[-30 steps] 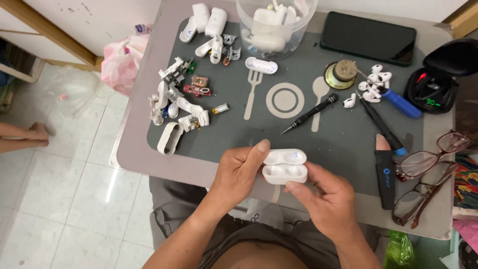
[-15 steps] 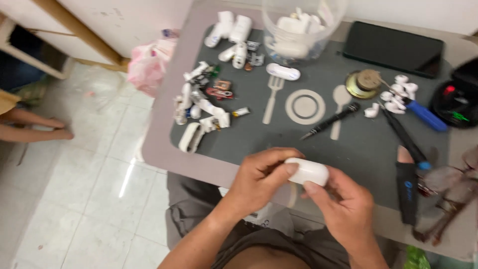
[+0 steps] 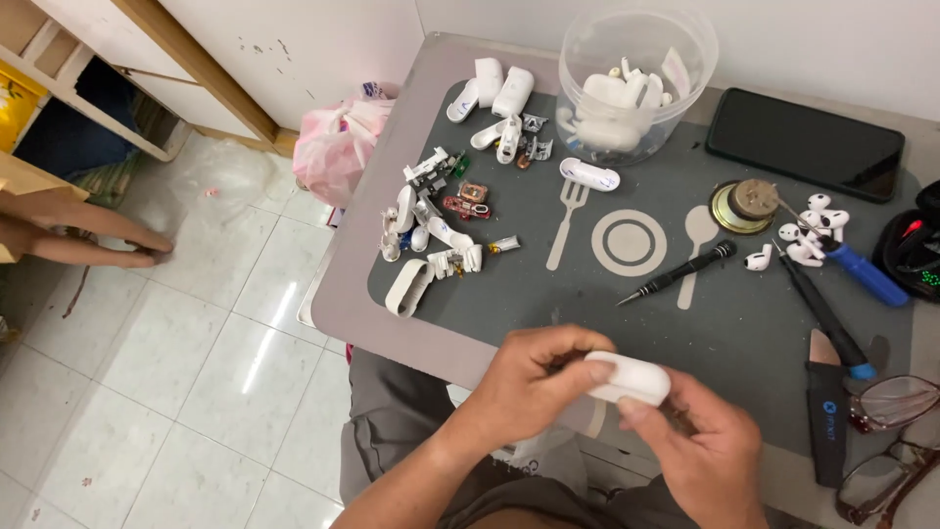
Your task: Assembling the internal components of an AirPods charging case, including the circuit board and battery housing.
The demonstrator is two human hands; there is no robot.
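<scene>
Both hands low over the near edge of the bench [image 3: 392, 294], above the grey mat [image 3: 685, 323]. Left hand [image 3: 534, 387] curled around the near end of a white earbud case [image 3: 632, 379], fingers [image 3: 587, 367] closed over its top and thumb tucked beneath. Right hand [image 3: 695, 456] closed on the other end, thumb pressed against the case's lower edge. Case held level, clear of the mat, lid apparently shut, though seam mostly hidden behind the fingers.

Best handled with a steady, light pinch at both ends, pressure kept on the rounded corners rather than the lid seam, wrists close to the bench so a slip means a short drop onto the mat. Worth keeping the elbows in: black screwdriver [image 3: 676, 272] just ahead, a scatter of small white shells and circuit parts [image 3: 431, 230] to the left, clear tub of cases [image 3: 632, 83] and dark phone [image 3: 803, 142] further back, glasses [image 3: 896, 431] off to the right.
</scene>
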